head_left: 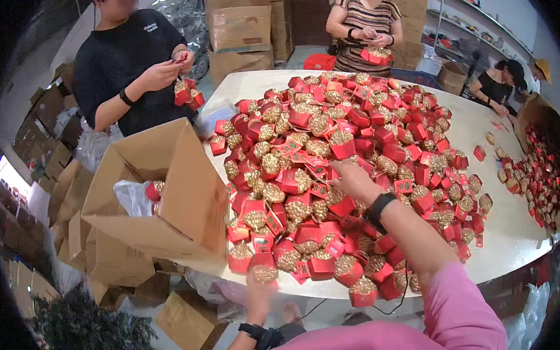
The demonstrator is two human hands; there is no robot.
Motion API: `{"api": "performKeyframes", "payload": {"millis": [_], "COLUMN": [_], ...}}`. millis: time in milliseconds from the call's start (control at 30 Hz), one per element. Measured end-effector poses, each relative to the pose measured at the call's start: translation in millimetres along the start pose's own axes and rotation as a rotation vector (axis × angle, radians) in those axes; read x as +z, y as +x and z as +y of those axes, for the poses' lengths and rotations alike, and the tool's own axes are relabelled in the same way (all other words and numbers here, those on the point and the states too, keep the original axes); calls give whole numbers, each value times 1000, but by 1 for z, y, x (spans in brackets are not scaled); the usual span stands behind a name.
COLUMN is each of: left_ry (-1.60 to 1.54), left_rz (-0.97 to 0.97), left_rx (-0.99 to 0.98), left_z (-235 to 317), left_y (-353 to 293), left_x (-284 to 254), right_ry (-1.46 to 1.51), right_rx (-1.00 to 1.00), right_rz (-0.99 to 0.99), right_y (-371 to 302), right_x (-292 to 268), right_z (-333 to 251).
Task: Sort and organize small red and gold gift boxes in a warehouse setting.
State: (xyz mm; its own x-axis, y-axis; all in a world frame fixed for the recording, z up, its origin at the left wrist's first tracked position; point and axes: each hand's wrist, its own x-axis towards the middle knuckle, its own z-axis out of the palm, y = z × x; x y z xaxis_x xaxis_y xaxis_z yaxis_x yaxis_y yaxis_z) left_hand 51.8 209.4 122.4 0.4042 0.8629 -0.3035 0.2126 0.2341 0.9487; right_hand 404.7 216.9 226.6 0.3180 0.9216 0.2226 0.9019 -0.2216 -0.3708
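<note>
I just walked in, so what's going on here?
The person's left grip holds a red-and-gold ornament at the near edge of the table; the right grip reaches into the pile of similar ones. Beyond, someone in black and someone in stripes handle ornaments too. An open carton stands left.

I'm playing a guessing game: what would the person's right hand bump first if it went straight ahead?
The right hand would probably meet a red tag in the ornament pile first; the depth is unclear.
</note>
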Motion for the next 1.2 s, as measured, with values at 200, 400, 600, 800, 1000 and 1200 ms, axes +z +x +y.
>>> {"api": "performKeyframes", "payload": {"millis": [200, 400, 600, 800, 1000, 1200], "left_ry": [38, 18, 61, 278, 341, 472], "left_rz": [-34, -55, 50, 165, 168, 262], "left_rx": [160, 33, 65, 131, 76, 107], "left_z": [-29, -8, -20, -15, 47, 21], "left_y": [34, 27, 35, 37, 28, 40], "left_x": [-5, 2, -2, -11, 2, 3], "right_ry": [-253, -117, 409, 796, 886, 949], "right_rx": [89, 198, 220, 132, -2, -68], "right_rz": [46, 126, 54, 71, 50, 52], "right_y": [45, 71, 131, 165, 195, 226], "right_x": [44, 39, -22, -99, -157, -166], "right_z": [-14, 20, 42, 11, -2, -26]}}
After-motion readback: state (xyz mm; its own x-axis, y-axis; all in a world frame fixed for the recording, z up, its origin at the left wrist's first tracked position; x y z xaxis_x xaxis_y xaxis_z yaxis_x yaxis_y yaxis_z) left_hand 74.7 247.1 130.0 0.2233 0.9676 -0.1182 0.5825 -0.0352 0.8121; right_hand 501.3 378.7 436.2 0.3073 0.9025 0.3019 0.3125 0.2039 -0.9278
